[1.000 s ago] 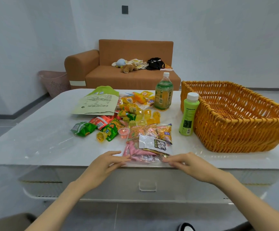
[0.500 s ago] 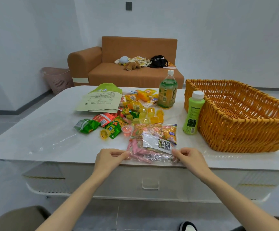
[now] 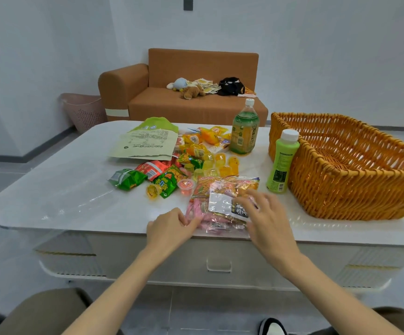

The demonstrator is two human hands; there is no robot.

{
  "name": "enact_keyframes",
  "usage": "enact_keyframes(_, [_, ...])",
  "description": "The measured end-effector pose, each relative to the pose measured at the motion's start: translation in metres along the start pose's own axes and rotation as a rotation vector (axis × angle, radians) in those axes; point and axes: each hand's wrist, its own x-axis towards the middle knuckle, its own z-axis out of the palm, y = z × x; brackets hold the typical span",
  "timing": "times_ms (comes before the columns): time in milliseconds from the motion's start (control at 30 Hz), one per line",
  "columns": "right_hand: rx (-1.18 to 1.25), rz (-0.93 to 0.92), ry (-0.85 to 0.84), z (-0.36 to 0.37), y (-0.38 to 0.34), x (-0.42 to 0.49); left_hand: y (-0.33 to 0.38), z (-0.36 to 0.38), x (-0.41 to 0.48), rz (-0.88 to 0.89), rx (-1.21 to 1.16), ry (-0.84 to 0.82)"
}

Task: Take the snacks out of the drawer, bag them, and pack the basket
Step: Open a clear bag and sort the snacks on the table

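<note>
Right hand (image 3: 266, 218) now atop left-gripped bag (image 3: 220, 206)

Right hand (image 3: 266, 213): off the bag's (image 3: 220, 189) near right corner, now spread over its label, farther in. Left hand (image 3: 172, 226): flat earlier, now pinches the near left edge.

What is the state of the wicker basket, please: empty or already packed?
Empty as far as it shows: inside the wicker basket only bare weave is visible, though its near wall hides part of the bottom.
</note>
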Motion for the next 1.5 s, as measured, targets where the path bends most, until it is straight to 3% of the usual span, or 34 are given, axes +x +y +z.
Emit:
enact_keyframes(100, [0.029, -0.188, -0.077, 0.010, -0.025, -0.006, 0.005, 0.003, 0.001, 0.008, -0.022, 0.003])
enact_keyframes(367, [0.053, -0.163, -0.259, 0.031, -0.026, -0.034, 0.002, 0.006, 0.011, -0.025, -0.078, -0.022])
enact_keyframes(567, [0.062, -0.066, -0.359, 0.019, -0.005, -0.046, -0.002, 0.013, 0.016, 0.004, -0.024, 0.091])
enact_keyframes(733, [0.075, 0.010, -0.424, 0.012, 0.006, -0.054, -0.005, 0.012, 0.023, 0.025, 0.068, -0.028])
enact_keyframes(933, [0.204, 0.085, -0.507, 0.000, 0.017, -0.048, -0.019, -0.003, 0.028, 0.019, -0.262, -0.276])
enact_keyframes(1167, [0.213, 0.150, -0.526, -0.018, 0.021, -0.042, -0.013, -0.017, 0.023, 0.057, -0.281, -0.391])
enact_keyframes(1233, [0.138, 0.150, -0.489, -0.024, 0.021, -0.030, -0.006, -0.019, 0.018, 0.055, -0.245, -0.297])
enact_keyframes(1367, [0.019, 0.201, -0.189, -0.024, 0.014, 0.001, 0.027, -0.021, 0.008, 0.256, -0.210, 0.177])
enact_keyframes(1500, [0.253, 0.272, 0.021, -0.002, -0.013, 0.027, 0.060, 0.001, 0.010, 0.348, -0.262, 0.263])
